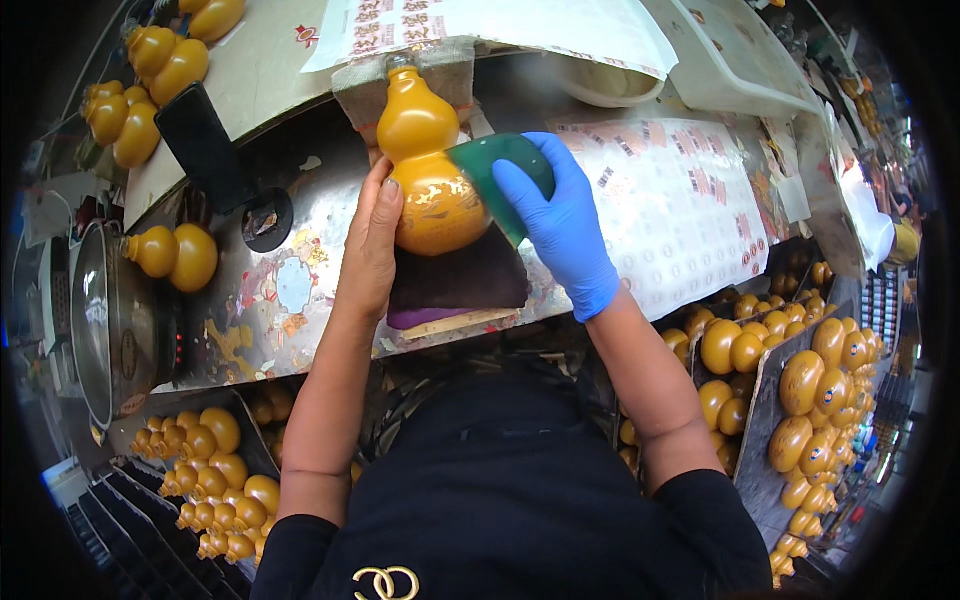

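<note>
Scene: A worker at a worn metal bench steadies a glossy amber gourd-shaped bottle, which lies on a dark folded cloth at the middle of the bench, neck pointing away from the worker.

Left hand: The bare left hand lies open and flat against the gourd's lower bulb on its left flank, bracing rather than gripping.

Right hand: The blue-gloved right hand is curled around a green pad, pressing it to the gourd's right flank.

Handling: The gourd looks rigid, smooth and slick, likely to roll and possibly breakable; its weight cannot be judged. The narrow waist between the two bulbs, or the lower bulb cupped from both sides, seems the surest hold.

Gourd in hand: one.

Single gourd left of it: one, lying beside a round metal drum.

Gourds at the far left: about six, partly cut off by the edge.

Gourds below and left of the cloth: roughly fifteen small ones, too crowded for a firm count.

Gourds right of the cloth: well over twenty, in trays, overlapping.

Sticker sheets: two in view, one just right of the gourd, another beyond its neck.

Dark flat slab: one, left of the gourd.
</note>
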A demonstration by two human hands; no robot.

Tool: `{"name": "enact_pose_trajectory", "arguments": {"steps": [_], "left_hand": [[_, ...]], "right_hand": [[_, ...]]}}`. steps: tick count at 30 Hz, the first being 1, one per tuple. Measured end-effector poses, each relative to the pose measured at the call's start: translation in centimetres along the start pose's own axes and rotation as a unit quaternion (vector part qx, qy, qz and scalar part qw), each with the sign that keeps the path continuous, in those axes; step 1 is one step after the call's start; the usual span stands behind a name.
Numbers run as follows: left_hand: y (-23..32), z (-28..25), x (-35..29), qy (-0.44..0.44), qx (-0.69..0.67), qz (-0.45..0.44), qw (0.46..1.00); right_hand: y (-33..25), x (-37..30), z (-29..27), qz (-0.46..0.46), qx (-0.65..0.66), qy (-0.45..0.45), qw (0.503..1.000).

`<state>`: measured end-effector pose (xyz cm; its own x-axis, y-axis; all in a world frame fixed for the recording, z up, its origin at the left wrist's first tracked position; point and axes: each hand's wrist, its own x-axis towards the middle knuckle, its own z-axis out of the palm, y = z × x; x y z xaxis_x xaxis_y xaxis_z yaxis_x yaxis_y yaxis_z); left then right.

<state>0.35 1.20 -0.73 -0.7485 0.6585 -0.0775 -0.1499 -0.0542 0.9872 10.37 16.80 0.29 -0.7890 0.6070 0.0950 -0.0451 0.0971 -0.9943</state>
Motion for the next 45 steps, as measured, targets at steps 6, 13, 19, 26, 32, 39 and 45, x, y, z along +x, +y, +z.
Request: {"name": "enact_pose_trajectory", "arguments": {"steps": [6, 13, 19, 26, 32, 39, 45], "left_hand": [[0.4, -1.6, 0.0, -0.038, -0.023, -0.045, 0.998], [0.0, -2.1, 0.3, -0.058, -0.048, -0.056, 0.996], [0.0, -2.9, 0.9, -0.078, -0.036, -0.012, 0.996], [-0.7, -2.8, 0.5, -0.100, -0.101, -0.025, 0.990], [-1.3, -3.5, 0.1, -0.061, -0.096, -0.032, 0.993], [-0.9, -2.5, -1.0, -0.064, -0.098, -0.012, 0.993], [-1.0, -2.4, -1.1, -0.041, -0.093, -0.012, 0.995]], "right_hand": [[-0.7, -0.7, 0.5, -0.150, -0.133, 0.105, 0.974], [0.0, -5.5, 3.9, -0.433, -0.336, -0.090, 0.832], [-2.0, -5.9, 4.1, -0.435, -0.352, -0.117, 0.821], [-1.2, -5.3, 4.6, -0.475, -0.406, -0.090, 0.775], [-4.5, -3.9, 3.1, -0.326, -0.265, -0.221, 0.880], [-5.3, 5.3, 0.6, -0.090, -0.068, -0.298, 0.948], [-6.3, 6.9, 1.2, -0.117, -0.046, -0.355, 0.927]]}}
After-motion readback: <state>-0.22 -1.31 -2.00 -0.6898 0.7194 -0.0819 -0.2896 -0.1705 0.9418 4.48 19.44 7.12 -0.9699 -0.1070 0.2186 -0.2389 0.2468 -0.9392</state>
